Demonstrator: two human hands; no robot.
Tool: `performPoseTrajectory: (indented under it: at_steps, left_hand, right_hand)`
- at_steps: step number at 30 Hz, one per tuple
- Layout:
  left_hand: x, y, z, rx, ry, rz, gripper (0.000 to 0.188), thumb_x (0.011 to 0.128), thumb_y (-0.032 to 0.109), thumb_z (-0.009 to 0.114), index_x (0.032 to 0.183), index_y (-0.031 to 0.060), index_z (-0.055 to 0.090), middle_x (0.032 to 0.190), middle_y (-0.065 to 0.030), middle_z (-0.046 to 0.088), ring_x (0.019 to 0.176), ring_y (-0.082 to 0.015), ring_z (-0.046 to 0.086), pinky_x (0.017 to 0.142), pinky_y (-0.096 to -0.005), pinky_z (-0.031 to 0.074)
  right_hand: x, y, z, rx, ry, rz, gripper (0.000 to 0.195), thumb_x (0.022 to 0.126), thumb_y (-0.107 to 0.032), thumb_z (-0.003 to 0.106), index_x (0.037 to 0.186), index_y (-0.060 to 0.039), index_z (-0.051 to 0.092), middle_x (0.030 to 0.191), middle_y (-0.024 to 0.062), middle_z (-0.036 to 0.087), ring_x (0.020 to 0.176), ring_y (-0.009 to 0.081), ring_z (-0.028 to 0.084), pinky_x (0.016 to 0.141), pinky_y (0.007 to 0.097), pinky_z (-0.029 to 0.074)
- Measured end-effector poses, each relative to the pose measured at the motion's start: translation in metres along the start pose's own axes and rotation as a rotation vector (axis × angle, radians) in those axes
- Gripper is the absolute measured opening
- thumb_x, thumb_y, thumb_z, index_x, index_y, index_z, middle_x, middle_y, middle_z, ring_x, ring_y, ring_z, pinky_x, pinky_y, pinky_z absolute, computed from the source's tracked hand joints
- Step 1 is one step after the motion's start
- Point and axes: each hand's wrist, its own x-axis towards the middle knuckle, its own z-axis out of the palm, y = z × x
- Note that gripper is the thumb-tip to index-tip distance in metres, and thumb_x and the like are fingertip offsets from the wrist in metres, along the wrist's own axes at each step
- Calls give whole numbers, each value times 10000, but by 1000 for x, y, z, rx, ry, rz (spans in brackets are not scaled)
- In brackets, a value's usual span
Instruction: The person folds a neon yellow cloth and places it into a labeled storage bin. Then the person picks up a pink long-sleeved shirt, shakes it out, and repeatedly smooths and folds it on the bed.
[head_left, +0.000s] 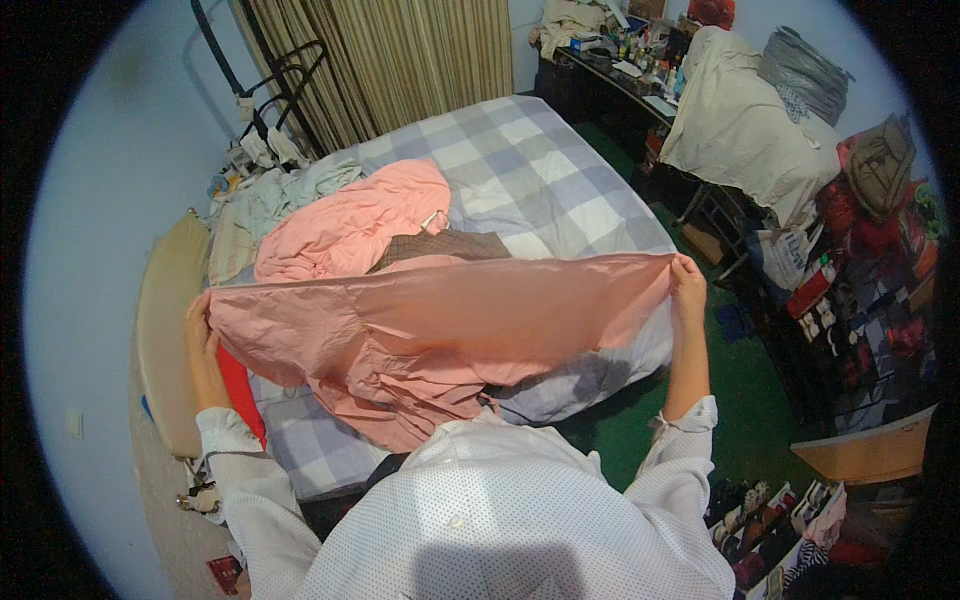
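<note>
A pink cloth (450, 315) is stretched wide between my hands, its upper edge nearly straight and its lower part hanging in folds over the bed. My left hand (201, 326) grips its left corner, and my right hand (686, 277) pinches the right corner. Behind it, on the checked bedsheet (540, 180), lie a crumpled pink garment (352, 217) and a brown checked cloth (450, 244), partly covered. Pale green fabric (300, 187) is heaped at the back left. Something red (240, 390) shows beneath the cloth near my left forearm.
An ironing board (172, 330) leans along the left wall. Right of the bed are a green floor (735, 367), a cluttered dark desk (615, 75) and a rack draped with white cloth (742, 120). Shoes on a rack (772, 532) stand at the lower right.
</note>
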Motion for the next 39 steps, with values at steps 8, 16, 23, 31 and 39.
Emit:
performPoseTrajectory:
  at_steps: [8,16,23,31,39]
  left_hand:
    - [17,-38,-22,-79,-50,-372,390,858,311,654,1116,19,644,1149,-135,668,1050,-286,630,968,-443,484]
    - [16,-57,-22,-178,-12,-468,265,871,243,655,1014,19,655,1044,-131,692,961,-283,657,916,-458,514]
    - [0,-52,-9,-194,10,-374,224,886,223,657,995,28,659,1008,-114,697,918,-254,668,857,-401,538]
    - [-16,-50,4,-64,21,-240,184,873,201,667,981,51,668,966,-102,704,905,-246,669,829,-394,535]
    - [-5,-64,8,-149,86,-360,211,852,193,669,979,24,669,1000,-122,704,915,-271,670,861,-427,526]
  right_hand:
    - [-17,-7,-5,102,-177,250,129,945,-109,543,992,-16,621,930,49,655,870,139,616,794,267,487]
    - [-41,-36,11,-140,-287,543,190,934,-218,604,964,-32,633,917,49,666,832,157,628,755,293,506]
    - [-29,-18,-7,-176,-282,445,169,895,-205,668,928,-40,655,846,31,672,753,135,632,703,276,505]
    - [-11,0,-16,122,-84,196,150,898,-173,649,916,-25,658,856,60,677,762,159,636,713,287,503]
    - [3,30,-22,397,31,360,151,895,-154,631,942,-10,631,947,131,678,854,252,648,805,379,516]
